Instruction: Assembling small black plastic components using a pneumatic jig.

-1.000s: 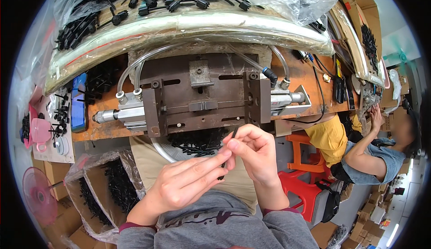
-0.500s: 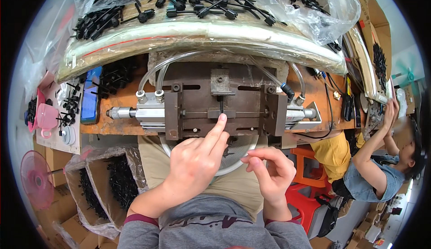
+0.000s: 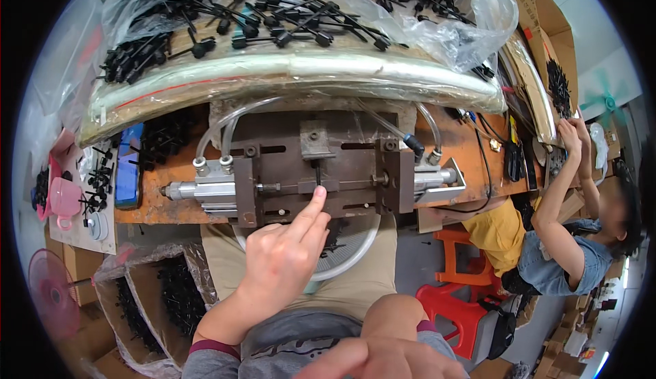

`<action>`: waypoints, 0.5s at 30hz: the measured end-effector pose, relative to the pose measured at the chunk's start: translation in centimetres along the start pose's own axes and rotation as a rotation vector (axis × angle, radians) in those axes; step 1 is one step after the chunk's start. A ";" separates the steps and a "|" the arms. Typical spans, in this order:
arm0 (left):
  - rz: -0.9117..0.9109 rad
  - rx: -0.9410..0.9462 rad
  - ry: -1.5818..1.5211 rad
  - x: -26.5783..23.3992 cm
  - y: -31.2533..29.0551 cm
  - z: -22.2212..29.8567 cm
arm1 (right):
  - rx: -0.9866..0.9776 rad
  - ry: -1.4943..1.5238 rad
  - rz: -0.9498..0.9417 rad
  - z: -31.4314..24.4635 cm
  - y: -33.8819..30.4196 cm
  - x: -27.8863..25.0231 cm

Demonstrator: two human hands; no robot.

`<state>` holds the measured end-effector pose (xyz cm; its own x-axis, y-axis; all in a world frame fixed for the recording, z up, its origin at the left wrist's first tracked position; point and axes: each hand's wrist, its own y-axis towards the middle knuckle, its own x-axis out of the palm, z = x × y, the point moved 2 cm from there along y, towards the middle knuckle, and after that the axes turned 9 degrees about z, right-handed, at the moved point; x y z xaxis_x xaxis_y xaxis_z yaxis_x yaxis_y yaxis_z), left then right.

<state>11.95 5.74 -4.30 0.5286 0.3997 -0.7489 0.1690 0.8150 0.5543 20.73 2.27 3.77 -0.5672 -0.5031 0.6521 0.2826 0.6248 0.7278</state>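
head view: our l. hand (image 3: pixel 283 259) has index out on the rod (image 3: pixel 317 172) in the jig (image 3: pixel 283 167), others curled, nothing pinched; r. hand (image 3: pixel 406 360) low, fingers cut off, can't tell. rod's prob. light, stiff, slick; grip near end w/ fingertips.

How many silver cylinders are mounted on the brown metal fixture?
2: the left cylinder and the right cylinder, at opposite ends of the brown fixture. Any underneath would be hidden.
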 end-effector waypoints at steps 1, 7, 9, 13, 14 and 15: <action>0.007 0.005 -0.009 0.0 0.0 -0.1 | -0.023 0.020 -0.009 -0.2 0.1 0.1; -0.025 0.004 -0.139 -1.1 -0.6 -0.1 | -0.016 0.081 -0.106 -0.9 -0.4 0.0; -0.044 -0.007 -0.217 -1.6 -1.4 0.1 | 0.001 0.099 -0.153 -0.7 -0.9 -0.5; -0.101 0.048 -0.417 -1.6 -2.9 0.4 | 0.082 0.083 -0.279 -1.3 -1.9 -2.9; -0.116 0.075 -0.407 -1.6 -3.0 0.3 | 0.111 0.064 -0.329 -2.0 -2.5 -3.9; -0.147 0.083 -0.389 -1.5 -3.6 0.0 | 0.147 0.047 -0.373 -2.1 -3.2 -5.2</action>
<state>10.52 2.23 -5.19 0.7660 0.0805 -0.6378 0.3238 0.8087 0.4910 24.39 1.63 -1.53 -0.5729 -0.7362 0.3603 -0.0520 0.4713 0.8804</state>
